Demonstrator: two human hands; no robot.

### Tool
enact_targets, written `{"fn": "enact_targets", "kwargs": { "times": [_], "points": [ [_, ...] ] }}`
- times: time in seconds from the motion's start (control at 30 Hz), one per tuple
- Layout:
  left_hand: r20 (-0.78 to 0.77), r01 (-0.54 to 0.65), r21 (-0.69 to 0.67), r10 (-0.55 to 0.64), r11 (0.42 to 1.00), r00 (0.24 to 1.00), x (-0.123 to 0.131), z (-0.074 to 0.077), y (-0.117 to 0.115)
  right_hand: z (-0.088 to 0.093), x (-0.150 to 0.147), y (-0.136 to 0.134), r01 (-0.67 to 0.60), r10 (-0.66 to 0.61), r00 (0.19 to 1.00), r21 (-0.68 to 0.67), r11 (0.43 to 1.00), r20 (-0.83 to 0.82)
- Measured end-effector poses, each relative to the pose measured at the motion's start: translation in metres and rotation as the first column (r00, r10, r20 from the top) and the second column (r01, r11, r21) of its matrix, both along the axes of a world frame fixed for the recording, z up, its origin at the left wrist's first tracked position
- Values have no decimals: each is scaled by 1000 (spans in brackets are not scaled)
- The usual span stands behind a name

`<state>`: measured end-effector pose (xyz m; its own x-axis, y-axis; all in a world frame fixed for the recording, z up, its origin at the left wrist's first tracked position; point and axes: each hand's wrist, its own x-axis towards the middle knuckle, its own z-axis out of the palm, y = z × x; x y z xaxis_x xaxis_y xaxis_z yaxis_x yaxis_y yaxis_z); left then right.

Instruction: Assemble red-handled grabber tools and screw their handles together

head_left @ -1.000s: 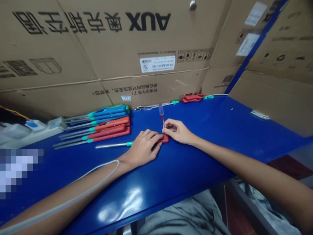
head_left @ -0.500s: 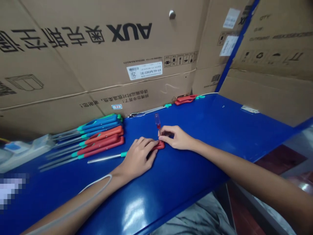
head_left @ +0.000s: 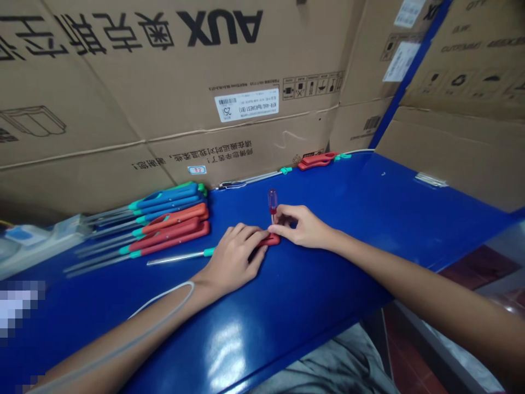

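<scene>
A red-handled tool (head_left: 274,239) with a teal collar and a thin metal shaft lies on the blue table. Over its handle rests my left hand (head_left: 235,254), fingers wrapped around it. My right hand (head_left: 301,226) pinches the lower part of a small screwdriver (head_left: 273,201) with a clear purplish-red handle. The screwdriver stands upright, its tip down at the red handle; the exact contact point is hidden by my fingers.
Several blue, orange and red-handled tools (head_left: 172,219) lie stacked at the left, near a power strip (head_left: 45,249). Cardboard (head_left: 176,120) walls off the back. Another red handle (head_left: 318,160) and thin rods (head_left: 258,177) lie along it.
The view has shifted slightly, so the cardboard print sits differently. Both hands keep their places on the red-handled tool and the screwdriver, which looks a little more upright.
</scene>
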<state>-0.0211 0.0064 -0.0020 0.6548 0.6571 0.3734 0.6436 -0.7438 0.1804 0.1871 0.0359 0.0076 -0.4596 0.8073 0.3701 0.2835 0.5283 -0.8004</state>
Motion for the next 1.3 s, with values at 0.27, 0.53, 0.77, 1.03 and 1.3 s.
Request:
{"fn": "enact_targets", "kwargs": {
  "times": [0.27, 0.53, 0.77, 1.03, 1.3],
  "points": [
    [-1, -3, 8, 3, 1000, 1000, 0, 1, 0, -1, 3, 3, -57, 57, 998, -46, 997, 14],
    [-1, -2, 3, 2, 1000, 1000, 0, 2, -1, 3, 3, 1, -59, 60, 998, -39, 998, 32],
    [0, 0, -9, 0, 1000, 1000, 0, 0, 0, 0, 2, 1, 0, 0, 1000, -83, 997, 6],
    [4, 1, -15, -1, 1000, 1000, 0, 2, -1, -1, 0, 1, -5, -1, 999, -124, 992, -47],
    [0, -6, -7, 6, 1000, 1000, 0, 1, -1, -1, 3, 2, -51, 44, 998, -150, 987, -48]
  ]
}}
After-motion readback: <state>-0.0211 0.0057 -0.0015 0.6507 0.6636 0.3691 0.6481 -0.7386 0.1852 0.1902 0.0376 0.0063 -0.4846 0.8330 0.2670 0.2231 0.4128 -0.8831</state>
